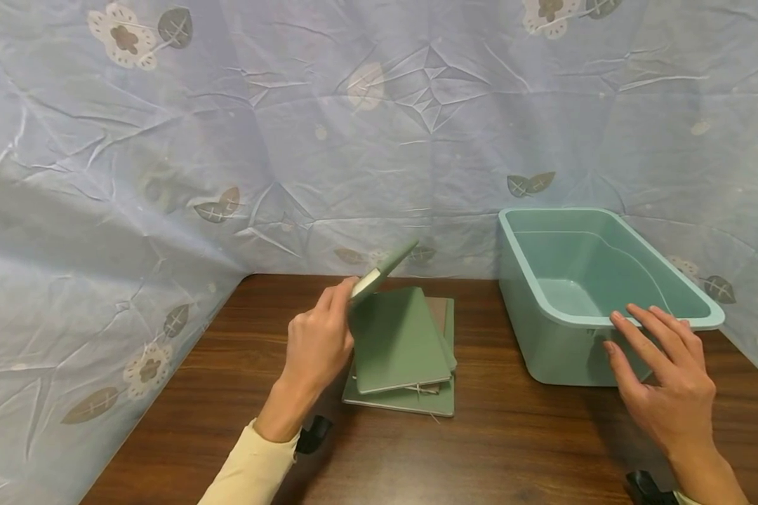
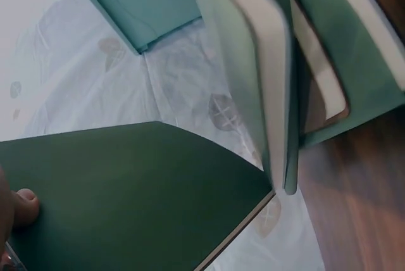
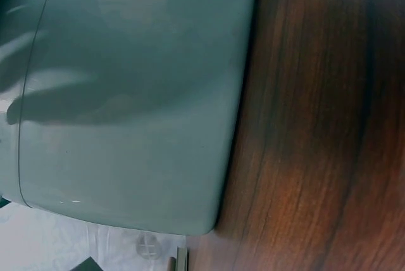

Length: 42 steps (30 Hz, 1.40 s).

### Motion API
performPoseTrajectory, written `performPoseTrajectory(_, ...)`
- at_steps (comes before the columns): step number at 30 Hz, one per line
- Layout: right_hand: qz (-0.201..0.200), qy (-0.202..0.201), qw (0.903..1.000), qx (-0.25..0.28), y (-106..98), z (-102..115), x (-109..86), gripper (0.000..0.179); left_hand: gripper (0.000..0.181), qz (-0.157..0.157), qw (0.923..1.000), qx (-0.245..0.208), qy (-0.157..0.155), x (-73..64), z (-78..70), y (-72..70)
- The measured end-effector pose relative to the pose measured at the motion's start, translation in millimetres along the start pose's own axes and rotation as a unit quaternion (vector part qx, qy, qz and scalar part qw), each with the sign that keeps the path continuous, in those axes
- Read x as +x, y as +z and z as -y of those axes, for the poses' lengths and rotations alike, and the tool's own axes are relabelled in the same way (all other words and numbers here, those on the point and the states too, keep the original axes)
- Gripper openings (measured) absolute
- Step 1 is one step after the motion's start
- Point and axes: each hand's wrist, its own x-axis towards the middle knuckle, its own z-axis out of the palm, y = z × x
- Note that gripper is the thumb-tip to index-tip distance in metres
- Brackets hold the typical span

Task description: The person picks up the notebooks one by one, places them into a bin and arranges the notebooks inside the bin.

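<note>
My left hand [image 1: 321, 340] grips a green hardcover notebook [image 1: 385, 268] by its near end and holds it tilted over a small stack. In the left wrist view its dark green cover fills the lower left, with my thumb [image 2: 25, 207] on it. A green notebook [image 1: 399, 344] lies askew on top of the stack. Beneath it show a brown notebook [image 1: 438, 311] and a larger green one [image 1: 398, 402]. At the right, my right hand [image 1: 669, 382] is by the near rim of a teal plastic bin [image 1: 559, 351], fingers extended; contact is unclear.
The stack and bin stand on a dark wood table [image 1: 480, 449], with a strip of tabletop between them. A pale floral cloth [image 1: 379, 154] hangs behind the table and at both sides. Thin ribbon ends stick out at the stack's near edge.
</note>
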Motion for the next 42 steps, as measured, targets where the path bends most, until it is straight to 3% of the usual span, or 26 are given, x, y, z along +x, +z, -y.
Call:
performPoseTrajectory(11,0.014,0.004,0.9999,-0.005,1,0,-0.3,0.042,0.056,-0.038,0.9991,-0.009,0.017,14.4,7.2,-6.6)
performPoseTrajectory(23,0.000,0.015,0.9999,-0.004,2,1,-3.8,0.042,0.056,-0.053,0.9974,-0.001,0.049,48.6,2.3,-14.0)
performPoseTrajectory(33,0.019,0.023,0.9995,-0.014,1,-2,-6.4,0.043,0.055,-0.073,0.9956,0.009,0.058,82.4,4.4,-25.1)
performPoseTrajectory(42,0.011,0.025,0.9996,-0.005,2,0,-4.9,0.042,0.058,-0.074,0.9945,0.020,0.072,96.9,5.9,-26.8)
